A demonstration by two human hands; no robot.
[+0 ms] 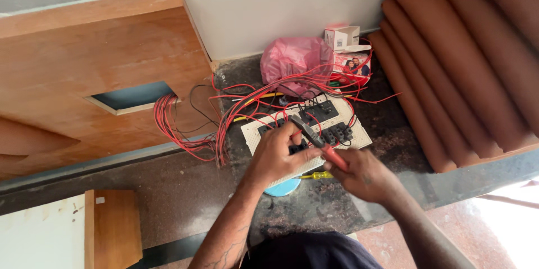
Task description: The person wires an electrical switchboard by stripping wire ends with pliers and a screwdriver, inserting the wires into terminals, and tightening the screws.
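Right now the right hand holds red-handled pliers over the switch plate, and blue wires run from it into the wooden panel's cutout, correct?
Not quite: in the head view the wires are red, not blue. The right hand does hold the red-handled pliers over the switch plate.

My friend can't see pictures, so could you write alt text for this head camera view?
A person's right hand holds red-handled pliers to the back of a cream switch plate while the left hand steadies it on a dark stone counter. Red wires run from a cut-out in a wooden panel; a pink plastic bag and small boxes sit behind.
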